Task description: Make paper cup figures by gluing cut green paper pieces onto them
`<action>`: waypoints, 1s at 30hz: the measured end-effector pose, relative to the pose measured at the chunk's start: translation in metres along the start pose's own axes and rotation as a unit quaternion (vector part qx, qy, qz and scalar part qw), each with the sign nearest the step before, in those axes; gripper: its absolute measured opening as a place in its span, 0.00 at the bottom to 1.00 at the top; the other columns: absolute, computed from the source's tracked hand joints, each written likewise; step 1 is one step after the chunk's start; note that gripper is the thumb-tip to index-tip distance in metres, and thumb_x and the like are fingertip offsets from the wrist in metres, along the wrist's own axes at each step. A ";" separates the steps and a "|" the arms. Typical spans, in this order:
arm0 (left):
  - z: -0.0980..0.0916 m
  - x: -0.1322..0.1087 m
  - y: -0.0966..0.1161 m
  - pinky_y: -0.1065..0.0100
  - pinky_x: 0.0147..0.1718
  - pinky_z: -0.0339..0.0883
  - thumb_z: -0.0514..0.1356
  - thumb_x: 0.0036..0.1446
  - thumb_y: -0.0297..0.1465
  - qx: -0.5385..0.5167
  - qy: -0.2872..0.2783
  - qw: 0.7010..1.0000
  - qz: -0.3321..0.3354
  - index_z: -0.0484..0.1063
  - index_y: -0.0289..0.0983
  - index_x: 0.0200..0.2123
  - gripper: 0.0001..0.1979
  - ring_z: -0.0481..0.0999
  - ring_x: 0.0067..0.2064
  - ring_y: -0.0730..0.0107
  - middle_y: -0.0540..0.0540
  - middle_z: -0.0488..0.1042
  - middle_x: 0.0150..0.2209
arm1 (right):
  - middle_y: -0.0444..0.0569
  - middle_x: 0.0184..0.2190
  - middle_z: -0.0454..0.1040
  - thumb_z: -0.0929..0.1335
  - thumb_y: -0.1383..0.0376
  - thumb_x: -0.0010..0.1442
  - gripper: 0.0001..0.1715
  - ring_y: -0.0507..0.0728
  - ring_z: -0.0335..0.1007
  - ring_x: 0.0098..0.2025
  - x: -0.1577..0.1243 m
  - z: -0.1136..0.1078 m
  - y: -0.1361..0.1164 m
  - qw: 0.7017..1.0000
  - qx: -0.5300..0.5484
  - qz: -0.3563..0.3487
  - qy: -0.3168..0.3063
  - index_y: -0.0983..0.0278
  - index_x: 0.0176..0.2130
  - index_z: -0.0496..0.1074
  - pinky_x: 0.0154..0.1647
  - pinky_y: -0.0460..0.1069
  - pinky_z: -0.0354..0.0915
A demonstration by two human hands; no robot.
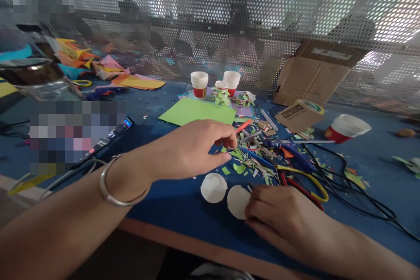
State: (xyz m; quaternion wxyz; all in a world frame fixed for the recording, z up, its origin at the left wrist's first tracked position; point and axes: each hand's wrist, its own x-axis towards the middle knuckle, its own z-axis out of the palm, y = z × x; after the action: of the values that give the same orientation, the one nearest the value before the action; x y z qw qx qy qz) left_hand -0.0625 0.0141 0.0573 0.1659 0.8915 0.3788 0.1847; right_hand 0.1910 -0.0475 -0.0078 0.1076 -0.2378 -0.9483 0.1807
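My left hand (200, 144) hovers over the paper scraps (249, 164), with thumb and fingers apart and nothing visible between them. Below it on the blue table lies one white paper circle (214, 188). A second white paper circle (237, 201) sits just right of that, its right edge under the fingers of my right hand (282, 210). Those fingers are closed together at the edge; their tips are partly hidden. Scissors with yellow and red handles (303, 179) lie beyond my right hand. A green paper sheet (197, 111) is spread past my left hand.
Stacked paper cups (199, 84) stand at the back, with more cups (348, 127) at right. A blue glue gun (292, 153) and black cable (357, 197) lie among scraps. At left is a phone (108, 138); a cardboard box (311, 74) leans against the perforated panel.
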 end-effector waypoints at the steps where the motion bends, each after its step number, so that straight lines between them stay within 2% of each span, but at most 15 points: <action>1: 0.003 0.005 -0.004 0.68 0.38 0.65 0.62 0.61 0.28 0.001 0.021 1.000 -0.008 0.76 0.39 0.39 0.03 0.76 0.38 0.69 0.51 0.79 0.38 | 0.46 0.35 0.74 0.64 0.71 0.72 0.11 0.54 0.67 0.35 0.000 0.001 0.000 1.000 -0.006 -0.002 0.005 0.64 0.38 0.73 0.35 0.50 0.59; 4: 0.011 0.012 -0.026 0.66 0.39 0.65 0.58 0.63 0.26 0.050 0.137 0.988 -0.058 0.76 0.38 0.38 0.06 0.76 0.39 0.67 0.48 0.79 0.37 | 0.45 0.34 0.74 0.65 0.68 0.72 0.09 0.54 0.66 0.35 0.000 0.001 0.001 1.000 -0.015 0.001 0.017 0.63 0.38 0.72 0.33 0.51 0.57; 5: 0.012 0.012 -0.036 0.65 0.41 0.65 0.58 0.63 0.26 0.071 0.156 0.982 -0.074 0.76 0.37 0.38 0.06 0.76 0.41 0.65 0.47 0.79 0.38 | 0.45 0.35 0.74 0.65 0.68 0.72 0.09 0.54 0.65 0.35 -0.001 0.001 0.001 1.000 -0.012 0.003 0.019 0.63 0.38 0.72 0.33 0.51 0.57; 7: 0.011 0.008 -0.056 0.62 0.45 0.66 0.61 0.60 0.28 0.095 0.108 0.985 -0.091 0.76 0.36 0.39 0.05 0.76 0.44 0.61 0.44 0.79 0.40 | 0.45 0.35 0.74 0.65 0.67 0.73 0.08 0.53 0.65 0.35 -0.002 0.000 0.002 1.000 -0.003 0.008 0.022 0.63 0.39 0.72 0.34 0.51 0.57; 9: 0.007 0.003 -0.073 0.60 0.47 0.67 0.63 0.56 0.28 0.109 0.041 0.988 -0.101 0.75 0.36 0.45 0.12 0.75 0.48 0.57 0.42 0.78 0.45 | 0.45 0.34 0.74 0.63 0.67 0.74 0.10 0.53 0.65 0.35 -0.003 -0.002 0.002 1.000 0.003 0.009 0.030 0.63 0.40 0.73 0.34 0.50 0.57; 13: 0.003 0.000 -0.090 0.51 0.56 0.63 0.60 0.53 0.25 0.189 0.007 0.973 -0.131 0.72 0.37 0.53 0.22 0.70 0.59 0.46 0.38 0.75 0.54 | 0.45 0.34 0.73 0.62 0.67 0.75 0.11 0.53 0.66 0.35 -0.005 -0.003 0.004 0.999 0.006 0.009 0.040 0.63 0.41 0.73 0.34 0.50 0.58; 17: 0.010 0.005 -0.099 0.46 0.56 0.61 0.59 0.52 0.23 0.231 -0.031 0.962 -0.145 0.70 0.38 0.57 0.27 0.70 0.60 0.41 0.37 0.76 0.56 | 0.45 0.34 0.73 0.62 0.67 0.75 0.10 0.53 0.67 0.35 -0.005 -0.003 0.005 0.999 0.002 0.012 0.042 0.62 0.42 0.73 0.35 0.49 0.58; 20: 0.012 0.009 -0.105 0.51 0.54 0.63 0.56 0.57 0.23 0.218 0.001 0.966 -0.138 0.70 0.38 0.56 0.22 0.76 0.53 0.48 0.38 0.79 0.51 | 0.45 0.33 0.74 0.62 0.67 0.74 0.11 0.53 0.68 0.34 -0.005 -0.004 0.004 0.999 -0.002 0.014 0.039 0.62 0.42 0.73 0.34 0.49 0.58; 24: 0.010 0.013 -0.107 0.62 0.43 0.64 0.53 0.63 0.26 0.207 0.062 0.965 -0.150 0.69 0.38 0.53 0.16 0.78 0.46 0.58 0.40 0.80 0.48 | 0.46 0.33 0.74 0.61 0.67 0.74 0.12 0.53 0.69 0.34 -0.005 -0.005 0.004 0.999 -0.002 0.018 0.041 0.63 0.41 0.73 0.34 0.49 0.59; 28: 0.011 0.017 -0.106 0.63 0.37 0.60 0.58 0.61 0.32 0.219 0.090 0.955 -0.177 0.73 0.38 0.37 0.05 0.75 0.42 0.57 0.40 0.77 0.40 | 0.46 0.33 0.74 0.62 0.67 0.74 0.12 0.53 0.69 0.34 -0.008 -0.004 0.006 0.999 0.003 0.014 0.048 0.63 0.40 0.73 0.35 0.49 0.60; 30: 0.014 0.017 -0.105 0.63 0.33 0.57 0.59 0.61 0.37 0.215 0.085 0.954 -0.191 0.73 0.38 0.31 0.10 0.73 0.38 0.58 0.41 0.76 0.37 | 0.46 0.33 0.74 0.62 0.67 0.74 0.12 0.53 0.69 0.34 -0.009 -0.005 0.007 0.999 -0.002 0.011 0.053 0.63 0.40 0.73 0.35 0.49 0.60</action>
State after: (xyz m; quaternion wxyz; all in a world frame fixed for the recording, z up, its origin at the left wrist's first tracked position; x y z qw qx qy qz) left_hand -0.1095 0.0932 0.0027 -0.0306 0.7978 0.5859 0.1391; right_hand 0.2027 -0.0445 -0.0070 0.1548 -0.2579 -0.9388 0.1677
